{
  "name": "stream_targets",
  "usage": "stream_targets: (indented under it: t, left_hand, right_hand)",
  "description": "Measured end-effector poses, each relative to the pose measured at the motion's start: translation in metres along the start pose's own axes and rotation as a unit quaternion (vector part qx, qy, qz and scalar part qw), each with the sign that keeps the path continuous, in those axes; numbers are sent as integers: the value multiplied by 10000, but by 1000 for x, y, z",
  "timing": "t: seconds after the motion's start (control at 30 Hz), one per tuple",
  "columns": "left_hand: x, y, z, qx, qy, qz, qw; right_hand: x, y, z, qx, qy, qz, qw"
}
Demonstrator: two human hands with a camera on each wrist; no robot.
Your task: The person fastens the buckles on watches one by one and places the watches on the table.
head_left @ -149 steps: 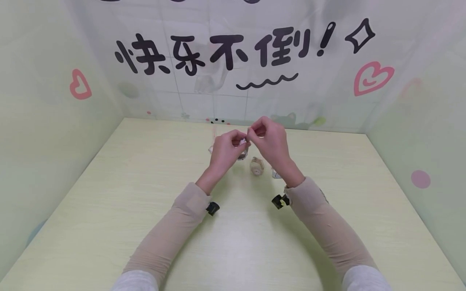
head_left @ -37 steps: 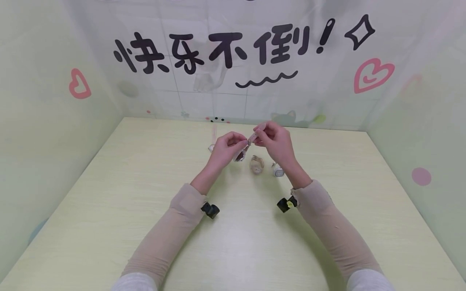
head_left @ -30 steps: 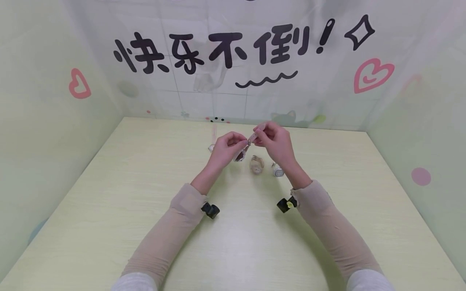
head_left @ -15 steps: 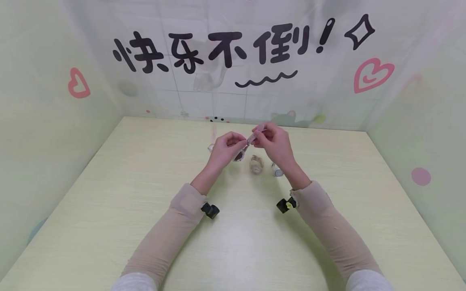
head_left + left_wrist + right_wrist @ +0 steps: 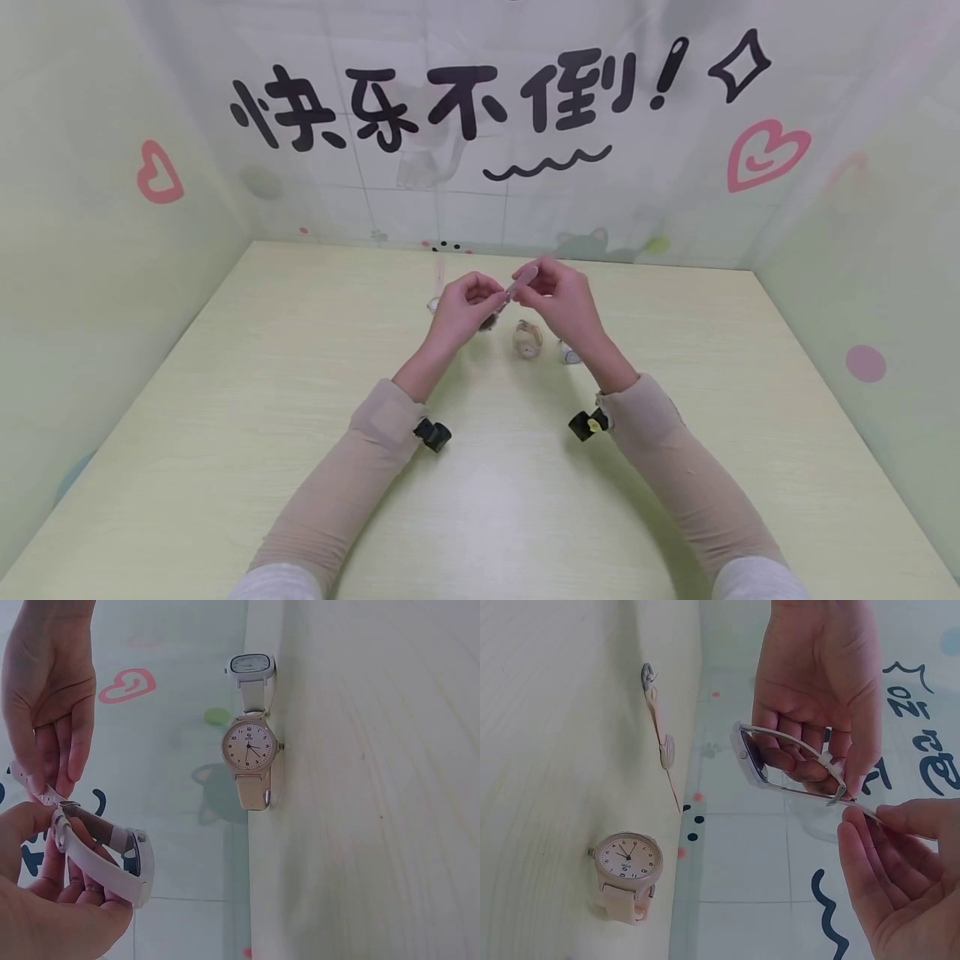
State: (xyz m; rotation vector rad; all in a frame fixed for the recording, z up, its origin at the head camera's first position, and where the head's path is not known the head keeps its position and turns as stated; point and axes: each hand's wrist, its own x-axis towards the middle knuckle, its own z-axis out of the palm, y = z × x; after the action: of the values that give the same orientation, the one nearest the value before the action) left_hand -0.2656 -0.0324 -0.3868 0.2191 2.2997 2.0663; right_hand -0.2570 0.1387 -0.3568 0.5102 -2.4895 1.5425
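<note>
Pinching the strap of a white watch (image 5: pixel 105 871) next to its metal buckle (image 5: pixel 69 803), the left hand (image 5: pixel 465 310) has its thumb and fingers curled in; the right hand (image 5: pixel 558 307) grips the strap's tail (image 5: pixel 523 280), whose tip sticks out past the fingers. In the head view the white watch hangs in the air, behind and to the left of the beige watch (image 5: pixel 249 747) standing on the table (image 5: pixel 480 500). Its strap bends into a loop; whether the buckle's pin sits in a hole cannot be made out. Left-hand fingers show through that loop, though whether they are inside or behind it is unclear. The dial is turned out of sight.

Just right of the beige watch is a rectangular watch (image 5: pixel 252 669), partly covered by the right arm in the head view. Left of the beige watch and farther back lies a pink-strapped watch (image 5: pixel 440 272), strap stretched toward the printed backdrop (image 5: pixel 420 179). The left hand hides part of its case, and the right wrist view catches it edge-on, so its dial is unreadable. Nearer the person than the beige watch, black wrist cameras (image 5: pixel 432 434) sit at both sleeves (image 5: pixel 390 421).
</note>
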Motion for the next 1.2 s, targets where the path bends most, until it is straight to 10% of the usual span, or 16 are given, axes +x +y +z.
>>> stream_targets:
  t: [0.63, 1.2]
  left_hand:
    - [-2, -1, 4, 1543, 445, 607, 9852]
    - [0, -1, 2, 1477, 600, 449, 9862]
  right_hand:
    - [-6, 6, 6, -906, 176, -459, 9947]
    - [-10, 0, 16, -1935, 284, -820, 9773]
